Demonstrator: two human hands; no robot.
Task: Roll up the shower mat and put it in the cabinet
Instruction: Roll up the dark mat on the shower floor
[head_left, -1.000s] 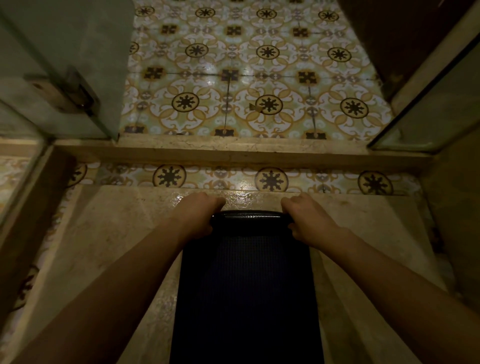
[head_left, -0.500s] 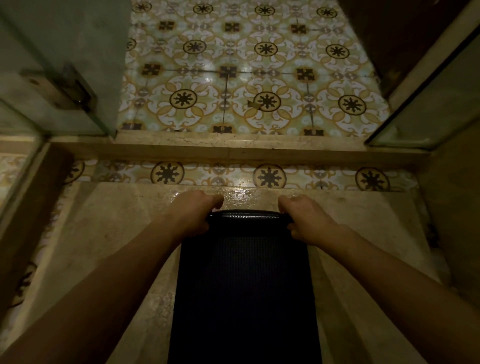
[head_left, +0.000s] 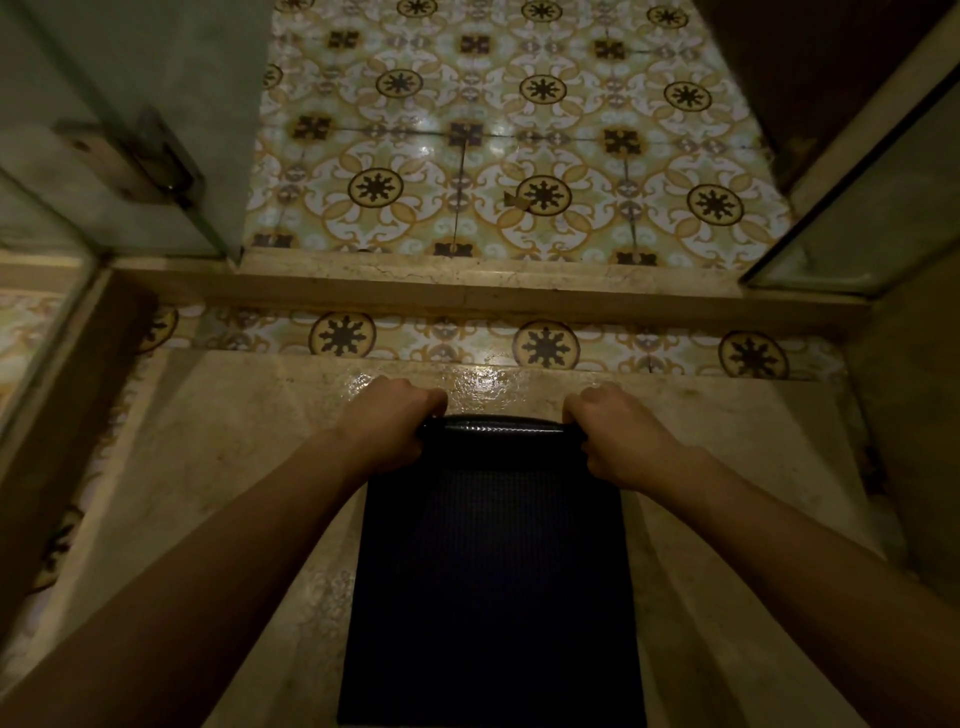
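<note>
A dark, textured shower mat (head_left: 491, 582) lies flat on the beige stone shower floor, running from the bottom of the view toward the threshold. Its far edge is curled over into a thin roll (head_left: 493, 427). My left hand (head_left: 387, 428) grips the left end of that roll and my right hand (head_left: 615, 434) grips the right end, fingers wrapped around it. No cabinet shows in this view.
A raised stone threshold (head_left: 467, 288) crosses just beyond the mat. Patterned floor tiles (head_left: 519, 156) lie past it. A glass shower door (head_left: 130, 130) with a metal hinge stands at the left, a glass panel (head_left: 857, 218) at the right. The wet stone floor (head_left: 234, 467) flanks the mat.
Both hands keep their hold on the mat's curled far edge. The view has drifted slightly; the roll looks about the same size.
</note>
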